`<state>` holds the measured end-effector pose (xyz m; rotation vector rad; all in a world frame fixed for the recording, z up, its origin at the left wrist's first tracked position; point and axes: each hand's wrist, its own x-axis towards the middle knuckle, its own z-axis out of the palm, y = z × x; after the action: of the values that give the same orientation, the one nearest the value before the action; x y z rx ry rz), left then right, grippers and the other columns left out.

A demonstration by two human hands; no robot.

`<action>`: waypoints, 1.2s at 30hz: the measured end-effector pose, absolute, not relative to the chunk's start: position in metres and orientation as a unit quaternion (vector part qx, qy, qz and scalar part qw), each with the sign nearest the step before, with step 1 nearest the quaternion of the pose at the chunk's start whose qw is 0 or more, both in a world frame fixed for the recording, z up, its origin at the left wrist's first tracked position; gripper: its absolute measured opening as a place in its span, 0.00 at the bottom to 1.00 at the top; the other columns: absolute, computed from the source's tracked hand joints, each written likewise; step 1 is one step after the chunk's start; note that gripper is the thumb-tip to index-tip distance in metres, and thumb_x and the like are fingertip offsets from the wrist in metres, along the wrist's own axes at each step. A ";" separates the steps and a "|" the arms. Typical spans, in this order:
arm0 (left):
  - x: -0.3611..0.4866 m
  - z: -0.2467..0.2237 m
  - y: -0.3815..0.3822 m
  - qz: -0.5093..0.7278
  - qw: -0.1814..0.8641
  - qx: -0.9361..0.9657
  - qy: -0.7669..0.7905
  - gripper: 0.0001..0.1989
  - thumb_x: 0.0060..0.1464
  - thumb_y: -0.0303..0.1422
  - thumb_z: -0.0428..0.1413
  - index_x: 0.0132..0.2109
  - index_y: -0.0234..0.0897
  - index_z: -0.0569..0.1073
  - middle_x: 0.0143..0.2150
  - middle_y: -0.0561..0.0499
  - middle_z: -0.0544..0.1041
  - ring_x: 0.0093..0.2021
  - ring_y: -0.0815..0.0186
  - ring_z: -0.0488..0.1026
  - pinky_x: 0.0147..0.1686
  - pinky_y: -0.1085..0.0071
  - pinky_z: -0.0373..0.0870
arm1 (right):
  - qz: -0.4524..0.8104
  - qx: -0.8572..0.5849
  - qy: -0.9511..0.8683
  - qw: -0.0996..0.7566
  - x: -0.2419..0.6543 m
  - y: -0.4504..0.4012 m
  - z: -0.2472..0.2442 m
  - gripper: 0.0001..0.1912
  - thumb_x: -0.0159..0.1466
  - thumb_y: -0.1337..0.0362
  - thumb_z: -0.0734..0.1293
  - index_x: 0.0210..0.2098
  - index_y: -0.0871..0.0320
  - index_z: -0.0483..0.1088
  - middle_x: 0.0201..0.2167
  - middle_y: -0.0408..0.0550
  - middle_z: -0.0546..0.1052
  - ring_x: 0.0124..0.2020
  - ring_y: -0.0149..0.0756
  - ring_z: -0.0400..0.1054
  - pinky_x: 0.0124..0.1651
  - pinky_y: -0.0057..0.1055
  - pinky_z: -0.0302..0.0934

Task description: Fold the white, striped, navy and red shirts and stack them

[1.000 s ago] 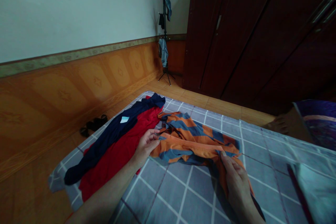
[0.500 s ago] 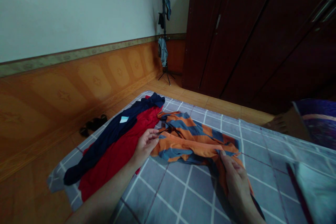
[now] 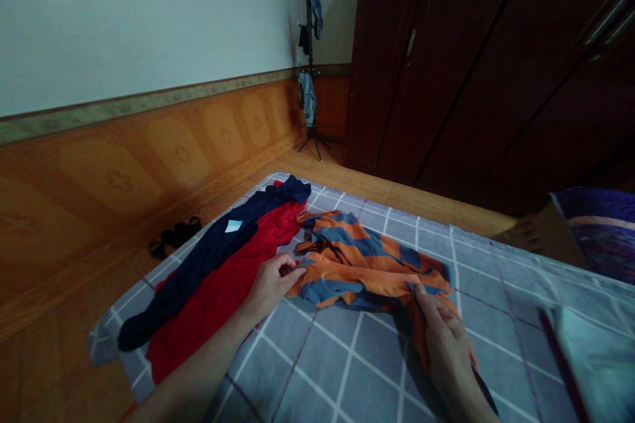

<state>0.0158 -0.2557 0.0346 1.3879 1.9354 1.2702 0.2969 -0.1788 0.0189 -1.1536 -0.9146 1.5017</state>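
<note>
An orange and blue-grey striped shirt [image 3: 381,248] lies bunched on the bed, a plain orange stitched band running across its near side. My left hand [image 3: 270,281] pinches the left end of that band between thumb and fingertips. At the band's right end, my right hand [image 3: 444,327] grips the cloth, thumb on top; its other fingers are partly hidden. Part of the shirt hangs down beside the right wrist. To the left, a red garment [image 3: 213,304] is spread out, with a dark navy garment [image 3: 198,277] bearing a pale label lying over it.
The bed [image 3: 342,350] has a grey checked cover. A pale blurred item with a dark red edge [image 3: 590,357] lies at right. Beyond are a coat stand [image 3: 310,59], a dark wardrobe [image 3: 446,66] and a cardboard box [image 3: 550,231]. Dark shoes [image 3: 176,234] are on the floor at left.
My left hand's fingers have shifted slightly down and curled in, baring a small orange loop of cloth above them. My right hand keeps its grip in the same place.
</note>
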 end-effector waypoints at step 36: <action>0.020 0.105 -0.266 0.615 0.098 0.529 0.577 0.05 0.56 0.34 0.52 0.39 0.38 0.68 0.32 0.52 0.72 0.33 0.66 0.71 0.34 0.74 0.66 | 0.272 -0.437 -0.765 0.387 0.302 -0.197 0.031 0.21 0.45 0.71 0.62 0.38 0.56 0.76 0.45 0.51 0.76 0.47 0.47 0.67 0.53 0.41 0.58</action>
<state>0.0202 -0.2663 0.1048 1.5646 1.7085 1.8198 0.3018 -0.1967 0.0308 -1.1116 -1.9473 0.6933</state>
